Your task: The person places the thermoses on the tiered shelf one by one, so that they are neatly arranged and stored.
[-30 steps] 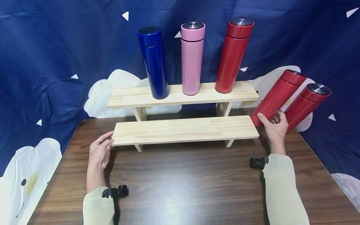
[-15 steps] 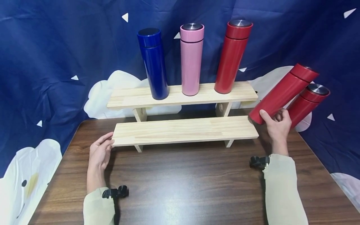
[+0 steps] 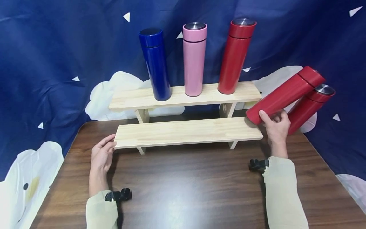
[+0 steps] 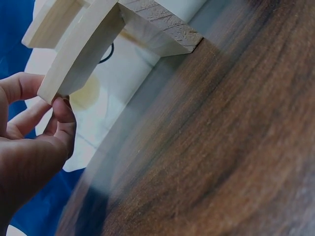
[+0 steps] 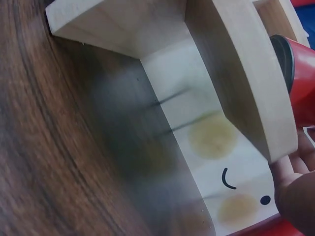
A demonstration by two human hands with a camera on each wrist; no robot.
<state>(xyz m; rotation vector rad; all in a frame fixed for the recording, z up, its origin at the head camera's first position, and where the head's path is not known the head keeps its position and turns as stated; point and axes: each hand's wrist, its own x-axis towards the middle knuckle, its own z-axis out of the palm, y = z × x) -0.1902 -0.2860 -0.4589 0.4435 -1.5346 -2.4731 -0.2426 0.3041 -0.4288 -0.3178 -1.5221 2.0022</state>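
My right hand [image 3: 276, 128] grips the tilted red bottle [image 3: 284, 95], long axis rising rightward. Its base, just ahead-left, perhaps touches the lower shelf [image 3: 186, 133] my left hand [image 3: 102, 156] pinches.

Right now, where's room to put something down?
The table is bare in front of the lower shelf, between the left hand and right hand. That shelf is bare left of the held red bottle. Crowded: around that bottle, with another red bottle close.
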